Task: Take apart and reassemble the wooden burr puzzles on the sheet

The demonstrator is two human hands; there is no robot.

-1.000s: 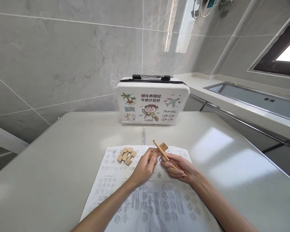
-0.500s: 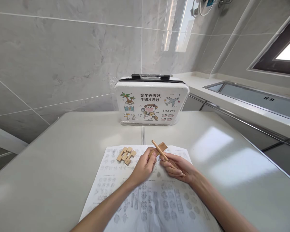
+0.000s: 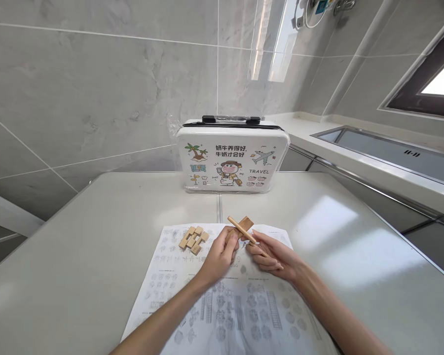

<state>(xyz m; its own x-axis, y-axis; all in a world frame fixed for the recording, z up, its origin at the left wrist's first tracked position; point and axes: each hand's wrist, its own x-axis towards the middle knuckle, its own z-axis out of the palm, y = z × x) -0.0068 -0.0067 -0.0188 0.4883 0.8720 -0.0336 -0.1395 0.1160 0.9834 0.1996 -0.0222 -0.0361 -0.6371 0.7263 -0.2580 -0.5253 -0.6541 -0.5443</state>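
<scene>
My left hand (image 3: 219, 255) is closed on a flat wooden piece (image 3: 246, 224), thumb on top, with the far end sticking out up and to the right. Across that piece lies a slim round wooden stick (image 3: 240, 227), its lower part gripped in the curled fingers of my right hand (image 3: 273, 252). A thin wooden tip (image 3: 280, 267) pokes out below the right fingers; I cannot tell whether it belongs to the same stick. Left of my hands, a cluster of small wooden blocks (image 3: 193, 240) lies joined or touching on a printed paper sheet (image 3: 177, 286).
A white case (image 3: 207, 133) with cartoon prints, plastic wrap and a black handle stands at the table's back. The pale table (image 3: 96, 236) has a seam down its middle. To the right runs a counter (image 3: 307, 129) with a sink (image 3: 385, 153); grey tiled wall behind.
The stick's upper end has swung left and slightly down, so it lies flatter across the wooden piece. Both hands keep their hold; the blocks remain where they were.
</scene>
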